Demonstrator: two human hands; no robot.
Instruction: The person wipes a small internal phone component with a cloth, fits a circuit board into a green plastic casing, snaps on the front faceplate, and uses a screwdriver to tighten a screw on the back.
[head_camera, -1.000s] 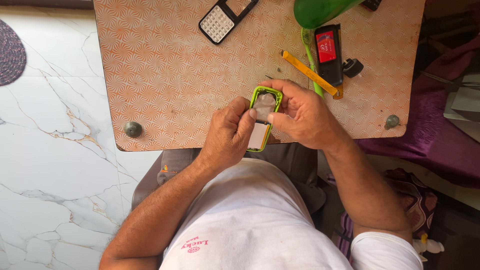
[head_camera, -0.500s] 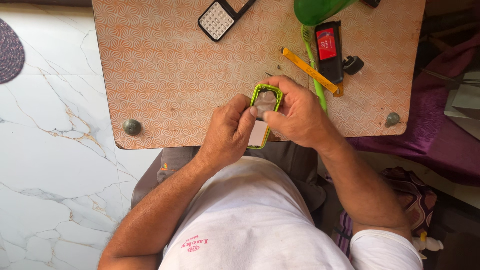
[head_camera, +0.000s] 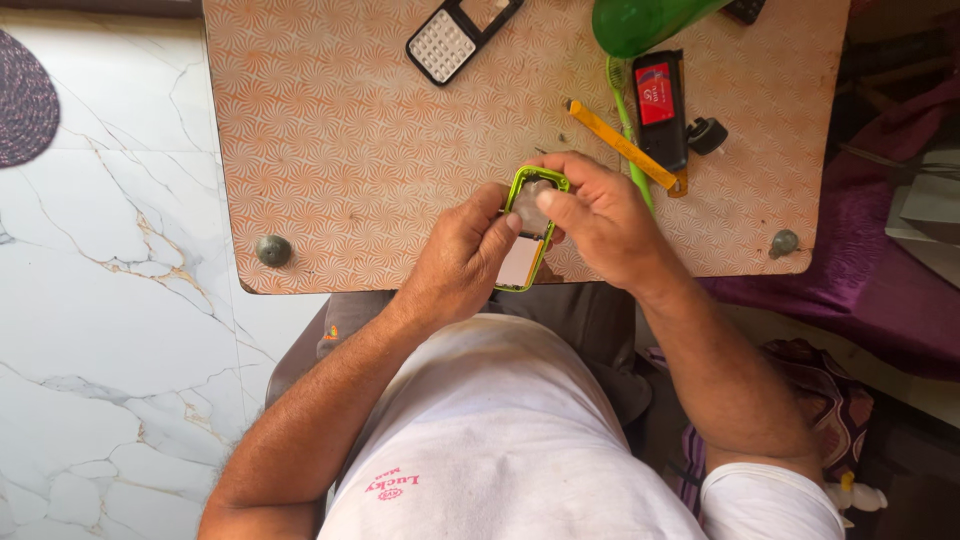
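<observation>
Both my hands hold a small phone body with a lime-green frame (head_camera: 525, 250) above the near edge of the patterned orange table (head_camera: 350, 150). My left hand (head_camera: 460, 262) grips its left side, thumb against the frame. My right hand (head_camera: 600, 222) holds its upper right, with the thumb pressing on a grey part near the top of the frame. The lower half of the phone shows a pale flat panel.
A black phone front cover with a white keypad (head_camera: 452, 38) lies at the table's far edge. To the right are a yellow tool (head_camera: 620, 145), a black battery with a red label (head_camera: 660, 105), a small black part (head_camera: 707, 135) and a green object (head_camera: 640, 22). White marble floor lies left.
The phone and both hands stay at the same spot; my right thumb has shifted slightly on the upper part of the green frame.
</observation>
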